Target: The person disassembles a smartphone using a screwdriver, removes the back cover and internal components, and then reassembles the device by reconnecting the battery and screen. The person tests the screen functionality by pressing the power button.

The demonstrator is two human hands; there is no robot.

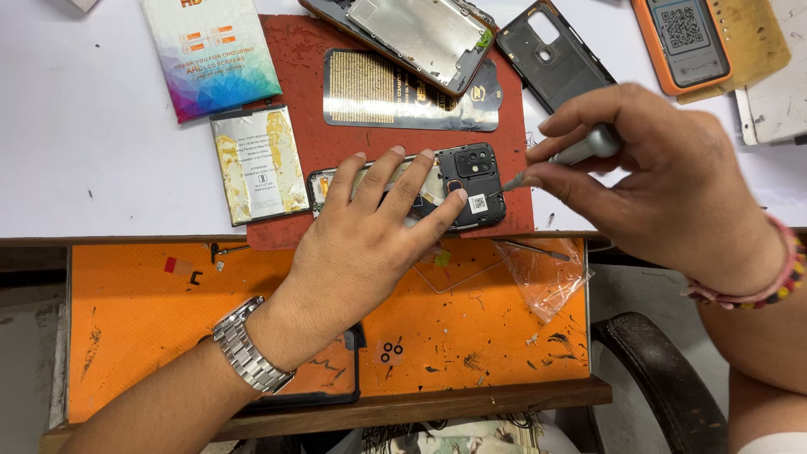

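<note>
Phone (pixel 466 181), opened with its back cover off, lies flat on the red mat (pixel 294 67) near the mat's front edge, camera block toward the right. Left hand (pixel 366 240) rests on it with fingers spread, palm down, pressing the left and middle part of the body; the fingertips reach across the upper edge. A metal watch (pixel 245 346) sits on that wrist. Right hand (pixel 664 181) pinches a grey screwdriver (pixel 580 150) between thumb and fingers, its tip just at the phone's right edge beside the camera block.

Just left of the phone a battery (pixel 259 164) lies on the white table (pixel 92 143), partly over the mat's left edge. Behind the phone a dark screen protector card (pixel 378 92) lies on the mat, and beyond it another opened phone (pixel 412 34) tilts across the mat's top edge. A black back cover (pixel 551 59) sits to the right of that. A colourful packet (pixel 214 55) lies to the upper left, well apart from the hands.

Below the table edge an orange drawer tray (pixel 134 319) stands pulled out, holding a crumpled clear plastic film (pixel 546 273) at its right side; its left half has open room.
</note>
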